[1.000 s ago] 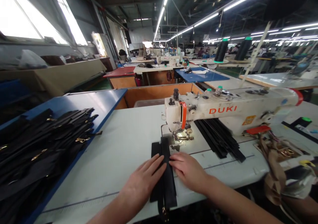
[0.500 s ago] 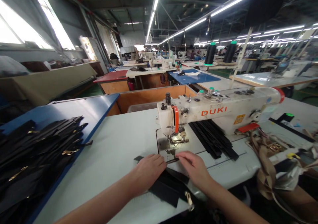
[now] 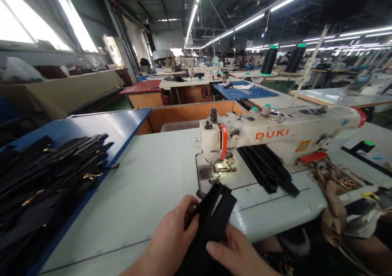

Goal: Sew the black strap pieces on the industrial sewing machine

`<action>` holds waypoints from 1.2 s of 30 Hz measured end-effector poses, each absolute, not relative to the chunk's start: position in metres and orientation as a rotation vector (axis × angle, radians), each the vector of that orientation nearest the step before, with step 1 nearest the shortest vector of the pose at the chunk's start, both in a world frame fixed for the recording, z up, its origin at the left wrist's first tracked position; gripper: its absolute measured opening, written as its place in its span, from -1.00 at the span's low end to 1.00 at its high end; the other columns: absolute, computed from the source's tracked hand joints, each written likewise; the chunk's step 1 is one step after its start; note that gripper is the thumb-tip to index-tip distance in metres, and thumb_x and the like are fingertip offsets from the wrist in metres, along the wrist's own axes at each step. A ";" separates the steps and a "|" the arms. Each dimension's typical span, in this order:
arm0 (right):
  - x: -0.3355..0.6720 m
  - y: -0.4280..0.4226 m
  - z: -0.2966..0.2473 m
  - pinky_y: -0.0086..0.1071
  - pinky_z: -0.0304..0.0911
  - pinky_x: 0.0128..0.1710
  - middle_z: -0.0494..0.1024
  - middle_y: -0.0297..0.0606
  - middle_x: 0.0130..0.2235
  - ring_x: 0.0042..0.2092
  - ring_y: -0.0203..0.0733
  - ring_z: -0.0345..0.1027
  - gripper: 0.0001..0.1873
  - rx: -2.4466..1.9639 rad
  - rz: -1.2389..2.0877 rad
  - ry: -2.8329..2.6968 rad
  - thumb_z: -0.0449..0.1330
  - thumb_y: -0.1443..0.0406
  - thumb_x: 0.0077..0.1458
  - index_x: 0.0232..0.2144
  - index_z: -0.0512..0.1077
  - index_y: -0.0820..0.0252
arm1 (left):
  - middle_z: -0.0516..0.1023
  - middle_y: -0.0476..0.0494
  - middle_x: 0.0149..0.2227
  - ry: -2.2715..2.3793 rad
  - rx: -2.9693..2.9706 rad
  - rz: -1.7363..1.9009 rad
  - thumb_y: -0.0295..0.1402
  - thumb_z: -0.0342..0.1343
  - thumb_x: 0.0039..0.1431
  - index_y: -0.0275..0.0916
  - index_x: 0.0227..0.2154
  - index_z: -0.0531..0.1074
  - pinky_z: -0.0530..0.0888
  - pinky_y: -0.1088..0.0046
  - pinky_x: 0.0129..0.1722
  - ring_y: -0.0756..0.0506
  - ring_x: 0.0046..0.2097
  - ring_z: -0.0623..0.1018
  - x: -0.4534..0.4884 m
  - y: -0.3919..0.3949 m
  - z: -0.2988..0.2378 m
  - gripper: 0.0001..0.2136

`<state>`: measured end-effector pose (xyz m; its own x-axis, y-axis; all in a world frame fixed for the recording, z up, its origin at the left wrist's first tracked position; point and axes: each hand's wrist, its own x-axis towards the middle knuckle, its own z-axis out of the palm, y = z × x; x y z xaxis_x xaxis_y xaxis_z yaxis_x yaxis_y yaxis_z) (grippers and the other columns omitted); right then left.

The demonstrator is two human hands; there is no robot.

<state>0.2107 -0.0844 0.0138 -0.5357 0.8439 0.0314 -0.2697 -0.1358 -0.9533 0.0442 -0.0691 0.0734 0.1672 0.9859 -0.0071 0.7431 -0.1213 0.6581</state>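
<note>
Pinched at both edges is one black fabric piece: the left hand closes thumb and fingers on its left edge; the right hand presses a thumb on top at its right edge, fingers partly hidden. Hands counted: two. Piece located at 6 o'clock in the view, tilted, far end pointing to 1 o'clock, one narrow pale gap between two strips. Number of layers cannot be told.

Bearings from the piece, left to right. Between 9 and 10 o'clock: one pile of black pieces on one blue tabletop, overlapped too closely to count; at least three gold zipper pulls show. At 12 o'clock, near the far end: one presser foot. At 1 o'clock: one sewing machine, lettered DUKI. Toward 2 o'clock: one stack of black strips, fanned, count uncertain. At 1 o'clock, well beyond: two black thread cones. At 3 o'clock: twisted beige strap.
</note>
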 end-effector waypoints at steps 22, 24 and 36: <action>0.230 -0.073 0.036 -0.29 0.31 -0.25 0.57 -0.22 -0.44 -0.38 -0.15 0.45 -0.59 -0.899 1.982 -0.675 0.46 0.20 -0.29 -0.34 0.56 0.32 | 0.53 -0.05 -0.36 1.122 0.938 0.648 -0.26 0.22 -0.03 -0.25 -0.28 0.41 0.36 0.44 -0.30 -0.09 -0.30 0.51 0.040 -0.069 0.060 -0.75; 0.230 -0.072 0.033 -0.32 0.30 -0.30 0.55 -0.25 -0.44 -0.39 -0.17 0.43 -0.61 -0.909 1.957 -0.736 0.44 0.19 -0.24 -0.33 0.55 0.30 | 0.53 -0.04 -0.36 1.124 0.990 0.612 -0.28 0.21 -0.02 -0.25 -0.28 0.41 0.34 0.45 -0.33 -0.08 -0.31 0.50 0.037 -0.070 0.058 -0.76; 0.215 -0.075 0.044 -0.44 0.17 -0.35 0.34 -0.40 -0.49 -0.41 -0.29 0.18 -0.90 -0.765 1.885 -1.515 0.15 0.38 -0.09 -0.47 0.47 0.24 | 0.58 -0.13 -0.32 1.033 0.842 0.704 -0.14 0.32 -0.08 -0.31 -0.31 0.53 0.40 0.43 -0.21 -0.11 -0.26 0.53 0.049 -0.058 0.106 -0.65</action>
<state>0.2155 -0.0752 0.0440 -0.6567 0.7510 -0.0687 -0.0943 -0.1721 -0.9805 0.0490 -0.0582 0.1056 0.3560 0.8247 -0.4395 -0.1073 0.5033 0.8575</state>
